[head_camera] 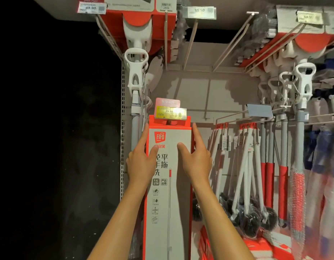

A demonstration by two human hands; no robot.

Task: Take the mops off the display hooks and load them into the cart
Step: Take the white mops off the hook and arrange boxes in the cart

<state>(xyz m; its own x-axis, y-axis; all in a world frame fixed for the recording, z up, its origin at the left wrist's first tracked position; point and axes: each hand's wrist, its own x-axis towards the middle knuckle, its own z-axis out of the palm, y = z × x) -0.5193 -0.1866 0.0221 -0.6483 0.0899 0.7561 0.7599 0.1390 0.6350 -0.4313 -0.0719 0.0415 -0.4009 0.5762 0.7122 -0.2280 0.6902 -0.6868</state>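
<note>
- At the middle of the display, a tall mop box (169,184), grey on the front with red edges, hangs upright from a hook just under a yellow price tag (171,113) reading 49.90.
- The left hand (140,162) lies against the box's left edge, its fingers (144,136) stretched straight up along the side and the thumb laid across the front over the printed text.
- The right hand (197,160) mirrors it on the right edge: fingers long and straight along the side, thumb pressing on the grey front.
- Both hands are spread flat and wide, clasping the box between them rather than curled around it; both forearms reach up from the bottom of the view, nearly parallel.
- Just left of the box, a grey mop pole with a white loop handle (136,70) hangs against the perforated upright of the shelving.
- To the right, a cluster of brushes (245,175) with white sticks and dark bristly heads hangs from a lower hook, well apart from the hands.
- Further right hang more mops (301,109) with white handles and grey and red poles, one wrapped in bubble wrap.
- Overhead, long bare hooks (232,40) slant out from the pale back panel, with red and white packs and price tags at their tips.
- The space left of the shelving is dark, and nothing can be made out there.
</note>
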